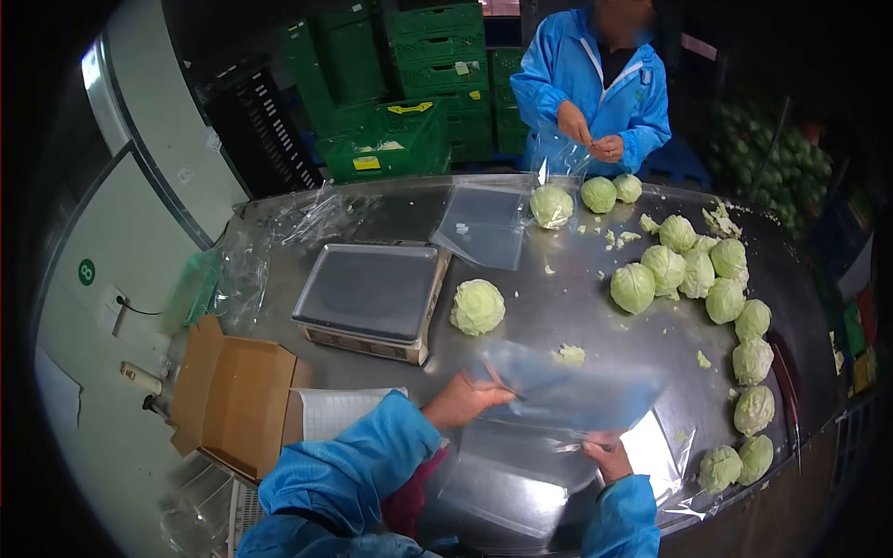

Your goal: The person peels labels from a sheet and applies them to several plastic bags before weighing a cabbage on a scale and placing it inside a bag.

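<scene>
A clear plastic bag (581, 395) is stretched out between my two hands over the near part of the steel table. My left hand (462, 400) pinches its left end, and my right hand (609, 458) grips its lower right edge. The bag looks flat, with no cabbage seen in it. Beneath it, more clear bags (502, 460) lie on the metal. Just beyond my left hand sits a single pale green cabbage (478, 307), touched by neither hand. A flat-topped weighing scale (372, 290) stands left of that cabbage.
Several cabbages (726, 300) line the table's right side, near a red-handled knife (789, 395). A cardboard box (244, 395) stands at left. Across the steel table (372, 209), a co-worker in blue (595, 84) holds a bag around a cabbage (552, 206). Green crates (437, 74) are stacked behind.
</scene>
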### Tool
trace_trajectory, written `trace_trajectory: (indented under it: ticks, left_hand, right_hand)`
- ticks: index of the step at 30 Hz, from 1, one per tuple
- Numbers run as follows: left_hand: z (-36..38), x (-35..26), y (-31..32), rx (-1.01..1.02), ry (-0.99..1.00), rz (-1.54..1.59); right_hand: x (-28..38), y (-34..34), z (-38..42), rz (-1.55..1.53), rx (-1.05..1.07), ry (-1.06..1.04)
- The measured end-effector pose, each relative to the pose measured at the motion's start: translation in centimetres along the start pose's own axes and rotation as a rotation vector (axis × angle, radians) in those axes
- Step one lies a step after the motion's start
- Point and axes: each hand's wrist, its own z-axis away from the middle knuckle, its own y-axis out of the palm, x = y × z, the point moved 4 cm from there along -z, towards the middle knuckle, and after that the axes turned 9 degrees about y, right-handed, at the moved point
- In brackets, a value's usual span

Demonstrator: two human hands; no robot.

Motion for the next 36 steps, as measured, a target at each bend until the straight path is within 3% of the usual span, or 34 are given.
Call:
trace_trajectory:
  ticks: [2, 3, 5, 9, 11, 12, 14, 15, 17, 19, 21, 22, 23, 25, 26, 27, 30, 32, 35, 36]
  left_hand:
    - [-0.3, 0.0, -1.3, -0.244, -0.003, 0.300]
    - [-0.4, 0.3, -1.5, -0.249, -0.001, 0.300]
    - [-0.6, 2.0, -2.5, -0.442, -0.043, 0.593]
    - [-1.0, 3.3, -4.4, -0.439, -0.056, 0.537]
    - [-1.2, 1.7, -5.3, -0.232, -0.081, 0.449]
    - [-0.7, 1.3, -6.5, -0.221, -0.087, 0.456]
    - [0.1, 0.0, -7.7, 0.056, -0.168, 0.914]
    - [-0.4, -1.0, -8.0, 0.069, -0.170, 0.917]
    - [-1.1, -3.1, -7.8, 0.192, -0.219, 1.183]
    - [-1.9, -3.6, -7.0, 0.258, -0.213, 1.057]
    - [-1.8, -2.4, -6.1, 0.201, -0.190, 0.197]
    - [-2.2, -1.8, -5.0, 0.183, -0.039, 0.022]
    - [-2.0, -1.8, -4.0, 0.209, -0.030, 0.029]
    - [-1.6, -2.2, -3.7, 0.067, -0.043, 0.017]
    - [-1.5, -1.3, -4.6, 0.023, -0.063, -0.035]
    - [-1.7, -1.9, -5.1, 0.020, -0.064, -0.035]
    - [-3.8, -4.1, -8.5, -0.109, -0.182, 0.085]
    - [-5.8, -5.5, -11.1, -0.178, -0.105, -0.078]
    - [-10.3, -7.8, -14.9, -0.462, -0.061, 0.053]
    - [-11.9, -9.2, -16.3, -0.356, 0.072, 0.027]
  right_hand:
    - [0.6, 0.9, -0.7, 0.057, 0.001, -0.061]
    - [1.5, 1.7, -0.4, 0.061, 0.004, -0.062]
    - [3.3, 3.0, 0.6, -0.167, 0.064, 0.113]
    - [4.0, 0.1, -2.6, 0.131, 0.077, 0.053]
    - [6.9, -2.2, -4.7, 0.232, 0.133, -0.002]
    - [9.3, -2.9, -4.6, 0.248, 0.190, -0.077]
    - [14.8, -3.6, -3.7, 0.403, 0.183, -0.071]
    - [18.0, -2.7, -2.3, 0.460, 0.217, -0.005]
    - [22.5, -1.3, -0.5, 0.590, 0.239, -0.072]
    - [25.2, 0.1, 0.6, 0.978, 0.273, -0.073]
    - [26.8, 2.3, 1.1, 1.116, 0.320, -0.084]
    - [27.0, 3.3, 1.6, 1.266, 0.395, -0.098]
    - [27.3, 3.6, 1.8, 1.259, 0.368, -0.087]
    - [27.5, 3.4, 1.5, 1.238, 0.250, 0.014]
    - [26.2, 0.8, -0.7, 1.201, 0.131, -0.126]
    - [25.7, -0.2, -0.8, 1.202, 0.134, -0.127]
    - [24.1, -3.4, -2.5, 0.718, -0.044, -0.157]
    - [19.7, -5.7, -3.5, 0.626, -0.050, -0.094]
    - [13.6, -7.0, -3.3, 0.468, 0.005, -0.020]
    - [11.8, -7.6, -3.2, 0.447, -0.025, 0.015]
